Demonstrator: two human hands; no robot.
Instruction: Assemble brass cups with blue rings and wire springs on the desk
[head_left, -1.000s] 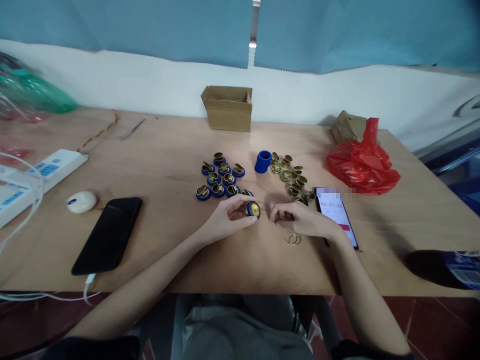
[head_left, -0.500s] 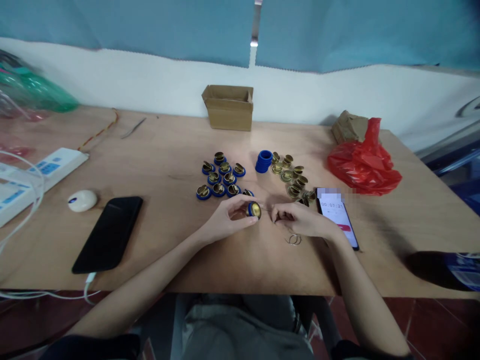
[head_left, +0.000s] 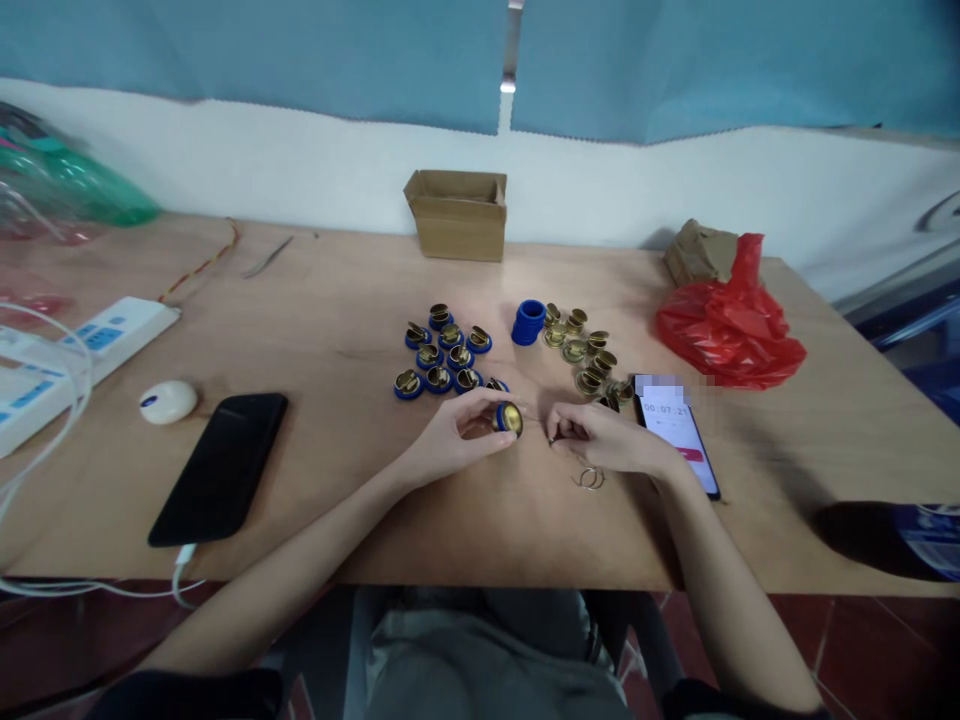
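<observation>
Over the tabletop (head_left: 465,540), the left hand (head_left: 441,442) is pinching a blue-ringed gold-coloured fitting (head_left: 509,419); the right hand (head_left: 592,436), curled, grip unclear, is drawing slightly away, the front edge (head_left: 517,588) running beneath both forearms (head_left: 322,535).

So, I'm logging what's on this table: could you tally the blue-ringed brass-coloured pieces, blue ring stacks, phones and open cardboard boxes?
Blue-ringed pieces on the table: 10, one partly behind the left hand
Blue-ringed piece in that hand: 1
Blue ring stack: 1
Phones: 2
Open cardboard box: 1
Total: 15
</observation>
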